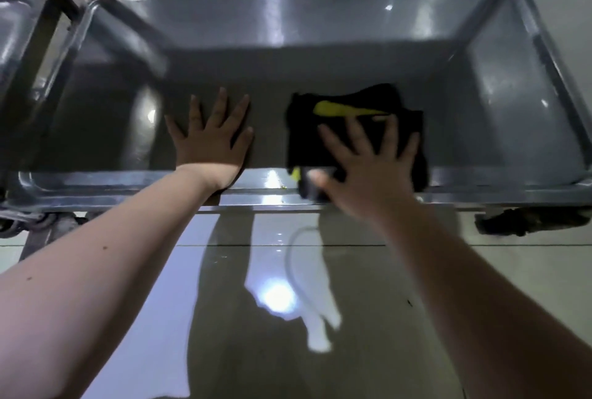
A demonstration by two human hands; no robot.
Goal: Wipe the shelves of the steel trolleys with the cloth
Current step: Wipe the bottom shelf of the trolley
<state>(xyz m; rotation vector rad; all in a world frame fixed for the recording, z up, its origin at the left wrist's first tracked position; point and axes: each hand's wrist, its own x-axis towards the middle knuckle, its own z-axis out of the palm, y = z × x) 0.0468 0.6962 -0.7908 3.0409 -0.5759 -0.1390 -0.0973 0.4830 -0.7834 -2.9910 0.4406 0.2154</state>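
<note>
Grip, right: your right hand [368,161] lies flat with fingers spread, palm pressing down on the folded black cloth with a yellow patch [352,129]; nothing is pinched, the hold is by downward pressure only. The hand is slightly blurred, so finger detail is unclear.

Grip, left: your left hand [209,139] is flat and empty, fingers splayed, braced on the bare floor of the same shelf.

Item 1, cloth: it sits on the lowest grey steel tray-shelf of the trolley [368,55], right of centre, its near edge draped over the shelf's raised front lip [96,188]. Its long axis runs roughly left to right, along the shelf's length.

Item 2, shelf: it is rectangular with a raised rim and rounded corners, and its long side faces you. Part of a 2nd steel trolley [19,46] shows at the far left. An upper shelf overhangs the back.

Item 3, surroundings: glossy pale floor tiles [480,270] lie below, and a dark caster wheel [525,222] shows under the right front corner.

Relation governing the coming move: your right hand is on top of the cloth, so no reach is needed. Unwiped-looking area extends right toward the far end wall and back toward the rear wall; your left hand occupies the stretch just left of the cloth. Judged: a stroke to the right or rearward is unobstructed, while a stroke left calls for lifting the left hand first.
</note>
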